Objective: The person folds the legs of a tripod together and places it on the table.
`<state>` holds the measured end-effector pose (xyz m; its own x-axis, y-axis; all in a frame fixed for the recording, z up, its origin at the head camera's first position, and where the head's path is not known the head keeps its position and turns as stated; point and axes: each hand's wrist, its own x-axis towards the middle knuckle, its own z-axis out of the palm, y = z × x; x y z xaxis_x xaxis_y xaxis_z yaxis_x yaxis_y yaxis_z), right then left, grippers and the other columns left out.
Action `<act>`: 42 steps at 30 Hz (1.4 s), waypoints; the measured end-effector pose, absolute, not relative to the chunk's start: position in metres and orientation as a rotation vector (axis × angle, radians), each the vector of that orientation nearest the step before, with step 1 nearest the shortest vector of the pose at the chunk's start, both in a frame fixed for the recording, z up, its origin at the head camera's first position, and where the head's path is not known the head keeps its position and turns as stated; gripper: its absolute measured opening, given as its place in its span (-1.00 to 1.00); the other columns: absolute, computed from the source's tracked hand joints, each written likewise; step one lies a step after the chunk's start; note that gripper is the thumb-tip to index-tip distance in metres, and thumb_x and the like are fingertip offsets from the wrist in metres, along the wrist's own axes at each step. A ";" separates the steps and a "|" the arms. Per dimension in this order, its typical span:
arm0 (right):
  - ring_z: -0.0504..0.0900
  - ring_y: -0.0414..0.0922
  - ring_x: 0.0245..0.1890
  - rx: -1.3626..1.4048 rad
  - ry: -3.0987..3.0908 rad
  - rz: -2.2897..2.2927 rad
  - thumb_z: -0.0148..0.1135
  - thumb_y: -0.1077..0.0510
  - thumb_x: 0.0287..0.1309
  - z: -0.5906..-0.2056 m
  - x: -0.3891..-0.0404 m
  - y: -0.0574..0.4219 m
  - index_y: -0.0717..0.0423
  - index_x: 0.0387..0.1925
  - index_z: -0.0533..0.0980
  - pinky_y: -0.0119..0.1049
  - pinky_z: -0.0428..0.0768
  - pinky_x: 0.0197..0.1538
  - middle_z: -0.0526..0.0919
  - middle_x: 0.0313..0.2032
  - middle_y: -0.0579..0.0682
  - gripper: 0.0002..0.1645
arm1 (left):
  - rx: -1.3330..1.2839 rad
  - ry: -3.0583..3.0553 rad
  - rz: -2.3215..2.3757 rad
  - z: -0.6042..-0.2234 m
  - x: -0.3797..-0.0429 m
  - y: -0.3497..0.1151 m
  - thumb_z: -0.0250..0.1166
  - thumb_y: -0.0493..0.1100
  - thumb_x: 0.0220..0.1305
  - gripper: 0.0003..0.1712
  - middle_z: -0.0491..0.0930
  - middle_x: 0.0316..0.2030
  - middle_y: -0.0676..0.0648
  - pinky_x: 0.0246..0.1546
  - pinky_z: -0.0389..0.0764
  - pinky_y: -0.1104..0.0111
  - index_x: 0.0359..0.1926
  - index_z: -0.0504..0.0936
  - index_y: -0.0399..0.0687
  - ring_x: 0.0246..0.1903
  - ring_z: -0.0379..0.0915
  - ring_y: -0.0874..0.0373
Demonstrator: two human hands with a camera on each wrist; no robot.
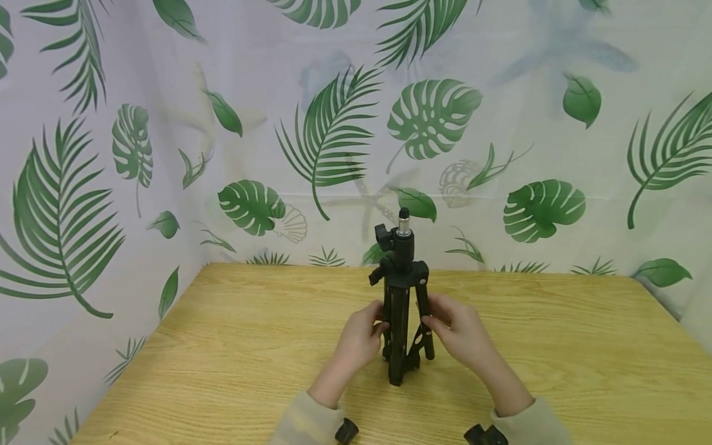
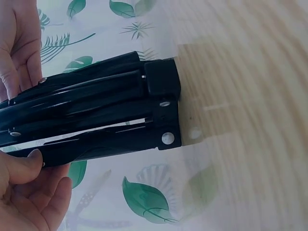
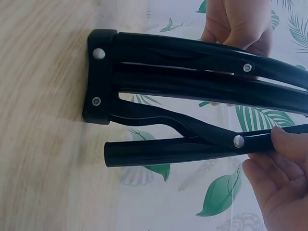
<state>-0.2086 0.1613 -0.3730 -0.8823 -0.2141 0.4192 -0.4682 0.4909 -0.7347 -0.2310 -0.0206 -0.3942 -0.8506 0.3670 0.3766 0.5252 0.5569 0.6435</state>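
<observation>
A black tripod stand (image 1: 398, 321) is upright on the wooden table, with a silver stud and black tip on top and clamp knobs at its left. My left hand (image 1: 358, 337) pinches its left leg between thumb and fingers. On the other side, my right hand (image 1: 458, 330) grips the right leg (image 3: 168, 150), which angles out a little from the centre. A curved brace (image 3: 159, 115) joins that leg to the bottom hub (image 3: 97, 77). In the left wrist view, the left thumb presses the near leg (image 2: 86, 147), which lies close along the centre.
The wood-grain table (image 1: 250, 346) reaches back to a white cloth (image 1: 356, 241) printed with green leaves, which also hangs along the left side. Dark wrist straps show at both sleeves (image 1: 311, 423) near the front.
</observation>
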 end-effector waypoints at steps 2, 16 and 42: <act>0.58 0.02 -0.23 0.559 -2.471 1.357 0.12 0.44 0.04 -0.373 -0.207 0.161 0.37 -0.10 0.45 -0.32 0.54 -0.26 0.59 -0.24 0.21 -0.68 | -0.754 -2.588 -1.199 -0.394 -0.231 -0.021 0.11 -0.39 0.18 -0.82 0.58 -0.28 -0.11 -0.29 0.50 0.37 -0.17 0.48 -0.20 -0.22 0.51 0.08; 0.60 -0.04 -0.32 0.460 -2.513 1.272 0.21 0.41 -0.03 -0.369 -0.205 0.157 0.32 -0.25 0.48 -0.28 0.54 -0.26 0.61 -0.36 0.08 -0.78 | -0.731 -2.479 -1.416 -0.381 -0.237 -0.042 0.16 -0.30 0.18 -0.76 0.55 -0.18 -0.18 -0.24 0.50 0.33 -0.12 0.54 -0.30 -0.14 0.46 0.03; 0.58 -0.04 -0.30 0.465 -2.563 1.254 0.29 0.31 -0.07 -0.366 -0.204 0.158 0.28 -0.27 0.47 -0.14 0.51 -0.17 0.59 -0.36 0.05 -0.73 | -0.750 -2.655 -1.345 -0.384 -0.236 -0.038 0.34 -0.18 0.00 -0.76 0.60 -0.31 -0.04 -0.38 0.49 0.43 -0.26 0.61 -0.16 -0.29 0.51 0.16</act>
